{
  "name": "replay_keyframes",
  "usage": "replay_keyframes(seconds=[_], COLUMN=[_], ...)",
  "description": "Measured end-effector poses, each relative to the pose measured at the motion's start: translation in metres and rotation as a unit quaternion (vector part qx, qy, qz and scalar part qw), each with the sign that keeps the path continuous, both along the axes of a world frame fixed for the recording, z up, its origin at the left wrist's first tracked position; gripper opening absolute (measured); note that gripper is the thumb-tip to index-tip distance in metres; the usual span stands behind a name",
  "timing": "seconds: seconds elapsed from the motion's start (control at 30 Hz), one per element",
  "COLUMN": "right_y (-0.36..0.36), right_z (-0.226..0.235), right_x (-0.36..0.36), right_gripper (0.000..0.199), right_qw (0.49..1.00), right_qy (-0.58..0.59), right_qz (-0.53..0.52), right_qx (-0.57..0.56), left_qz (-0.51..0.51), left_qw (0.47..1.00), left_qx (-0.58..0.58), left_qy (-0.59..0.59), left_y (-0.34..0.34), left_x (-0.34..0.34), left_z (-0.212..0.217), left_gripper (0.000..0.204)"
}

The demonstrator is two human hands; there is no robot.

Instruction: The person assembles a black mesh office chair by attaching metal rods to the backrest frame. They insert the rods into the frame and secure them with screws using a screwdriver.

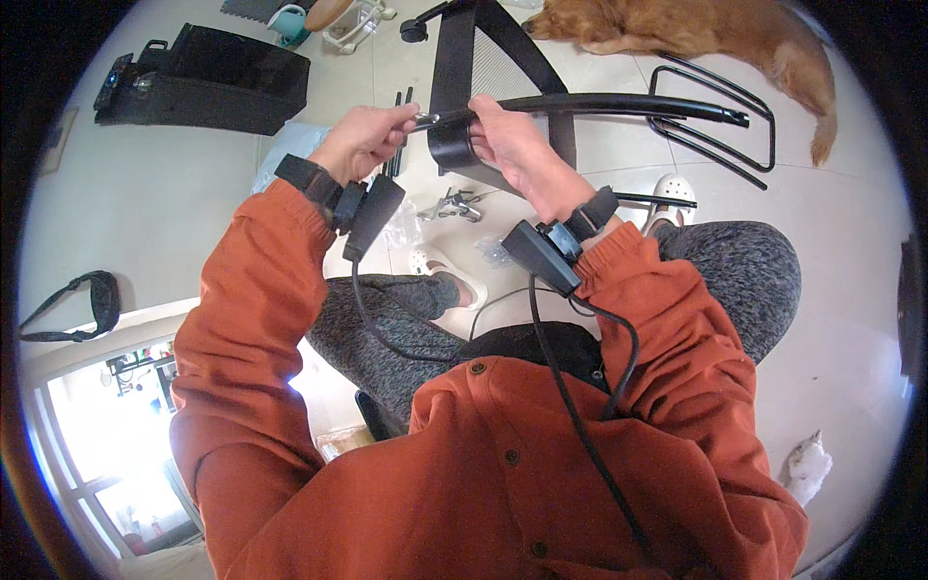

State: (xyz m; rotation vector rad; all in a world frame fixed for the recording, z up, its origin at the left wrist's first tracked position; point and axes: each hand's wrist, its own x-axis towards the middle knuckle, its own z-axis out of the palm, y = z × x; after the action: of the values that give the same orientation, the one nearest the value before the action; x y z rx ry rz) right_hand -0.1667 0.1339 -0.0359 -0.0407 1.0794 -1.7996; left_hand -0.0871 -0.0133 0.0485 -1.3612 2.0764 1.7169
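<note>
My left hand (362, 140) is closed in a pinch on a small silver metal piece (425, 119), at the left end of a long, curved black tube (628, 103). What kind of piece it is, I cannot make out. Wrapped round the tube near that end is my right hand (512, 145), its thumb on top. The tube runs off to the right, apart from the floor. Close behind both hands stands a black frame with grey mesh (498, 68), like a chair back; the tube crosses in front of it.
A brown dog (696, 39) lies at the far right, near a bent black tube frame (768, 116). Metal parts (454, 205) and clear plastic bags (401, 227) lie on the floor before my feet. A black case-like object (213, 82) is far left; a white furry animal (808, 469) is low right.
</note>
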Motion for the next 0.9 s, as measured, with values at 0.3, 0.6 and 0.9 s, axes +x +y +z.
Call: replay_keyframes(seconds=[0.3, 0.6, 0.9], right_y=[-0.005, -0.004, -0.003], right_z=[-0.009, -0.005, -0.002], right_x=[-0.004, -0.002, -0.002], right_gripper=[0.023, 0.022, 0.025], right_qw=[1.000, 0.999, 0.999], right_qy=[-0.010, -0.009, 0.003], right_qz=[0.003, -0.012, -0.023], right_qx=[-0.015, -0.028, -0.026], left_qz=[-0.336, -0.529, -0.106], left_qw=[0.861, 0.576, 0.961], left_qx=[-0.383, -0.608, -0.252], left_qy=[0.014, 0.143, 0.047], left_y=[0.016, 0.016, 0.043], left_x=[-0.022, 0.006, 0.026], left_z=[0.003, 0.000, -0.004], left_gripper=[0.016, 0.022, 0.035])
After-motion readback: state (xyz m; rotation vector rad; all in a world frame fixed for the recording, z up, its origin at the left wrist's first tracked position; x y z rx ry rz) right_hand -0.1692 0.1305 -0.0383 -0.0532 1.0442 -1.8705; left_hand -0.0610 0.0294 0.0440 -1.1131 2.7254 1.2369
